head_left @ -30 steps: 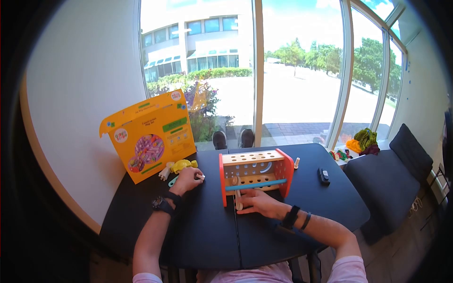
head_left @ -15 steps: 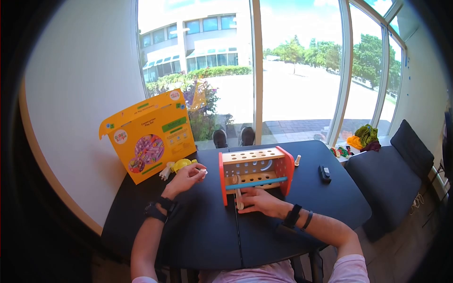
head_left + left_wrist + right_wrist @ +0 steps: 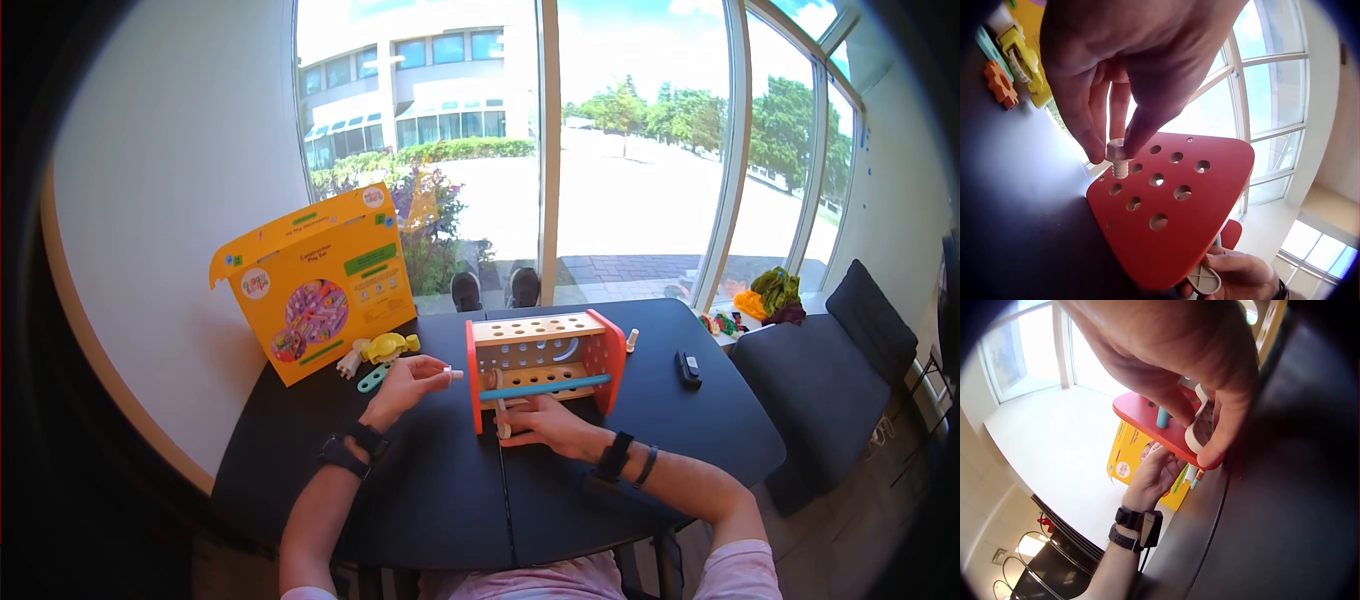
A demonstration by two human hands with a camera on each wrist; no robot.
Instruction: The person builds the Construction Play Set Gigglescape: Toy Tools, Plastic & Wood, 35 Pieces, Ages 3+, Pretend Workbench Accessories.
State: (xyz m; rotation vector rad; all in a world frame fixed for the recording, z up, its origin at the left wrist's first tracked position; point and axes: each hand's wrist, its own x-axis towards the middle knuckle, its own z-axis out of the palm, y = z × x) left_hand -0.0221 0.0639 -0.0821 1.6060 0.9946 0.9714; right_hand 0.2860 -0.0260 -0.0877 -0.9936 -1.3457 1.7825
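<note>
My left hand (image 3: 407,388) pinches a pale hex-headed screw (image 3: 1119,159) between thumb and fingertips; in the left wrist view its threaded end lies at the holes of the red side panel (image 3: 1166,250). Whether it touches the panel I cannot tell. The wooden toy bench (image 3: 535,328) stands upright, with a blue bar (image 3: 545,388) across its front. Low at its left front, my right hand (image 3: 552,425) grips a cream-coloured piece (image 3: 1199,432) by the inner side of that red panel. The piece's upper part reaches behind the blue bar.
An open yellow box (image 3: 320,290) stands at the back left, with yellow pieces (image 3: 385,347) and a teal strip (image 3: 374,378) in front. A wooden peg (image 3: 632,341) stands right of the bench. Farther right lies a black device (image 3: 688,369). A dark chair (image 3: 815,385) is beyond the table.
My left hand has moved right with the screw, from beside the yellow pieces to the bench's left panel. My right hand keeps its hold, and the cream-coloured piece has shifted slightly.
</note>
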